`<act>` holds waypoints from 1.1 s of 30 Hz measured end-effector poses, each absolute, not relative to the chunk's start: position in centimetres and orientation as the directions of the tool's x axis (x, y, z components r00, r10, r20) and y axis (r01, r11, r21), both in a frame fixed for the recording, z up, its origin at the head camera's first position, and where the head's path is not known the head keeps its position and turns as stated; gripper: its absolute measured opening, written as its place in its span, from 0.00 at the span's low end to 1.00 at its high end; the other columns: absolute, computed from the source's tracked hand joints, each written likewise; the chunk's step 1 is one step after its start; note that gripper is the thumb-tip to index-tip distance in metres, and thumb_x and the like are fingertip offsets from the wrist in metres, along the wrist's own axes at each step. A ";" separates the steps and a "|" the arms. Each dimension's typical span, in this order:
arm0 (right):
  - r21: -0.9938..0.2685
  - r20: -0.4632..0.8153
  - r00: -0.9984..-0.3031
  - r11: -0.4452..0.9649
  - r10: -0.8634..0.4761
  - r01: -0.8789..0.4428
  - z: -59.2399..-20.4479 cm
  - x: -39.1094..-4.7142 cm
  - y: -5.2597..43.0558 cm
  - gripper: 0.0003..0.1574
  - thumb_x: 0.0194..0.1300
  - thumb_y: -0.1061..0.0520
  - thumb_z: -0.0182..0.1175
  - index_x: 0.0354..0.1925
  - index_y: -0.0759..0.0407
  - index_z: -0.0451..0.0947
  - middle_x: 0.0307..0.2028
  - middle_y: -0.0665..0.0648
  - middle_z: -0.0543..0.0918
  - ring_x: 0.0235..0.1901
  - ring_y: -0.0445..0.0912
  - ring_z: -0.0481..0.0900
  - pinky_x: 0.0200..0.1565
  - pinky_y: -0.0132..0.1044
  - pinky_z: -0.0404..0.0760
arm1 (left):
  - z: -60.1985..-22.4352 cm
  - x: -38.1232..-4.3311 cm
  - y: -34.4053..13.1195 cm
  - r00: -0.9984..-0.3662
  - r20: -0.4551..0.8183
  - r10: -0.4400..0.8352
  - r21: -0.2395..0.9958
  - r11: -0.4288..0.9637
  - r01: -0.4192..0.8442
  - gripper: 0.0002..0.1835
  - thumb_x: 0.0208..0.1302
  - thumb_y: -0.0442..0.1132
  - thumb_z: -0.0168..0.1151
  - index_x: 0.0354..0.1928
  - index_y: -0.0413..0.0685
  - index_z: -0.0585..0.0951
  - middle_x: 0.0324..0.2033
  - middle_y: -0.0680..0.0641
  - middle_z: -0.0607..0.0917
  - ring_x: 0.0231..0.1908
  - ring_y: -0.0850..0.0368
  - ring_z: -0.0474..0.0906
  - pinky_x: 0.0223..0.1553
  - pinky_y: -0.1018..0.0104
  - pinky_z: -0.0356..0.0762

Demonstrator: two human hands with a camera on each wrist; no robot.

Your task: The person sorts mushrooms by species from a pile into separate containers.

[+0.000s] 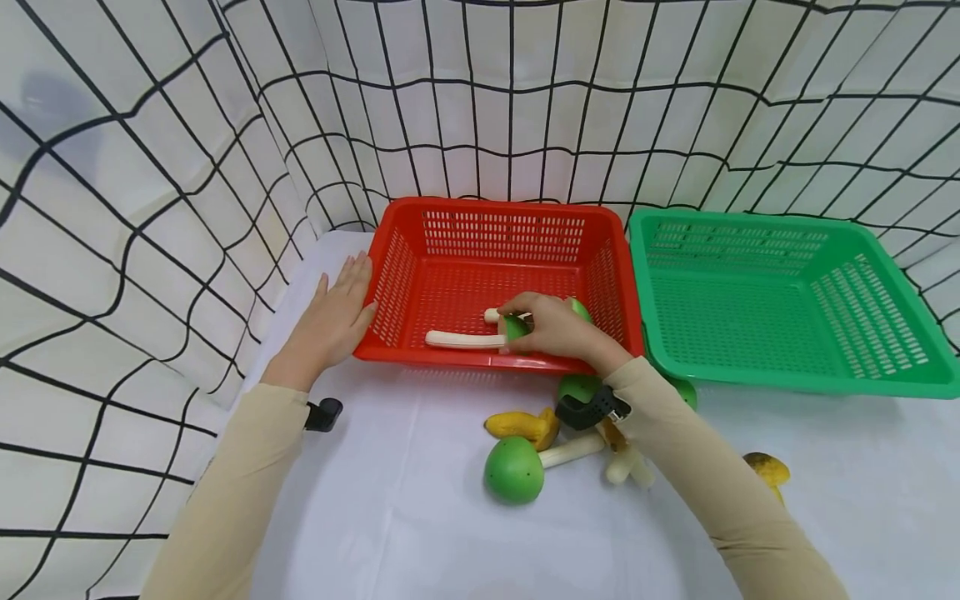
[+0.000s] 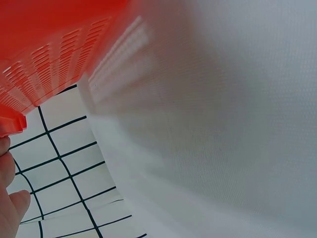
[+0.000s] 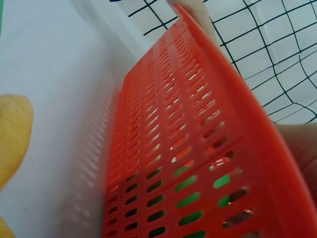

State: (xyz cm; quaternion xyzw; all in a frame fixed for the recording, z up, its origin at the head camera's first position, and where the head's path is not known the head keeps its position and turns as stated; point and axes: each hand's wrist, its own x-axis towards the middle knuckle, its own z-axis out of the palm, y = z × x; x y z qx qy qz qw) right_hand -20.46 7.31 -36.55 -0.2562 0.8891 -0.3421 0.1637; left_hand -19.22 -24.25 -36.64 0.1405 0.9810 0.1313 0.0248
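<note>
My right hand reaches over the front rim of a red slotted basket. Its thumb and fingers grip the green cap of a toy mushroom, whose long white stem lies leftward along the basket floor. Another white stem and a green cap show partly behind that hand. In the right wrist view, the basket wall hides most of the hand, with green showing through its slots. Fingers extended, my left hand rests against the basket's left rim.
A green basket stands right beside the red one. In front lie a green-capped mushroom, yellow banana-like pieces, pale stems and another green cap, partly under my right forearm. Black wire mesh rises behind and left.
</note>
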 end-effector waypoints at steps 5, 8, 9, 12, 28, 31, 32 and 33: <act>-0.708 -0.079 -0.836 0.621 -0.544 -0.337 -36.1 -19.8 7.8 0.36 0.52 0.53 0.72 0.57 0.64 0.74 0.54 0.59 0.78 0.51 0.53 0.77 0.52 0.46 0.77 | -36.8 -19.2 -24.4 -0.959 -0.012 0.283 0.273 0.924 0.269 0.35 0.72 0.44 0.40 0.73 0.36 0.41 0.73 0.40 0.43 0.72 0.47 0.33 0.68 0.44 0.30; -0.703 -0.043 -0.842 0.615 -0.538 -0.357 -35.6 -19.1 8.3 0.35 0.52 0.53 0.72 0.57 0.63 0.75 0.53 0.59 0.79 0.51 0.54 0.77 0.51 0.48 0.77 | -36.8 -19.2 -24.5 -0.959 -0.009 0.285 0.279 0.921 0.271 0.35 0.72 0.44 0.40 0.73 0.36 0.41 0.73 0.40 0.43 0.72 0.47 0.33 0.68 0.44 0.30; -0.704 -0.022 -0.839 0.604 -0.544 -0.373 -35.4 -18.8 8.5 0.35 0.53 0.53 0.72 0.57 0.64 0.75 0.52 0.59 0.79 0.50 0.55 0.77 0.51 0.48 0.77 | -36.8 -19.3 -24.5 -0.959 -0.009 0.284 0.281 0.921 0.270 0.35 0.72 0.44 0.40 0.73 0.36 0.40 0.73 0.40 0.43 0.72 0.47 0.33 0.68 0.44 0.30; -0.712 0.054 -0.824 0.557 -0.564 -0.428 -35.0 -17.7 9.2 0.32 0.54 0.56 0.70 0.56 0.65 0.75 0.51 0.60 0.80 0.49 0.55 0.76 0.48 0.49 0.79 | -36.8 -19.2 -24.5 -0.959 -0.014 0.282 0.285 0.921 0.266 0.35 0.72 0.44 0.40 0.73 0.36 0.40 0.73 0.40 0.43 0.72 0.47 0.32 0.68 0.44 0.30; -0.686 0.317 -0.772 0.428 -0.551 -0.588 -36.0 -10.2 13.6 0.26 0.51 0.65 0.70 0.51 0.60 0.79 0.47 0.53 0.82 0.50 0.46 0.77 0.47 0.45 0.79 | -36.7 -19.4 -24.3 -0.954 -0.013 0.299 0.287 0.915 0.283 0.35 0.73 0.44 0.39 0.73 0.36 0.39 0.73 0.40 0.42 0.72 0.46 0.32 0.68 0.44 0.30; -0.662 0.369 -0.759 0.421 -0.537 -0.620 -36.9 -8.8 14.2 0.26 0.49 0.66 0.71 0.50 0.60 0.79 0.46 0.53 0.82 0.49 0.46 0.77 0.44 0.40 0.80 | -36.7 -19.3 -24.3 -0.955 -0.021 0.296 0.286 0.917 0.278 0.35 0.73 0.44 0.39 0.73 0.37 0.39 0.73 0.40 0.41 0.72 0.47 0.32 0.68 0.44 0.29; -0.654 0.378 -0.755 0.422 -0.536 -0.628 -37.2 -8.4 14.4 0.26 0.49 0.66 0.71 0.49 0.60 0.80 0.46 0.53 0.83 0.48 0.45 0.78 0.43 0.39 0.80 | -36.7 -19.3 -24.3 -0.955 -0.023 0.295 0.285 0.918 0.277 0.35 0.73 0.44 0.39 0.73 0.37 0.39 0.73 0.40 0.41 0.72 0.47 0.31 0.68 0.44 0.29; -0.649 0.378 -0.755 0.428 -0.537 -0.629 -37.6 -8.0 14.5 0.26 0.48 0.66 0.71 0.49 0.60 0.80 0.45 0.53 0.83 0.47 0.45 0.78 0.42 0.38 0.80 | -36.7 -19.3 -24.3 -0.955 -0.024 0.294 0.284 0.918 0.276 0.35 0.73 0.44 0.39 0.73 0.37 0.39 0.73 0.40 0.41 0.72 0.47 0.31 0.68 0.44 0.29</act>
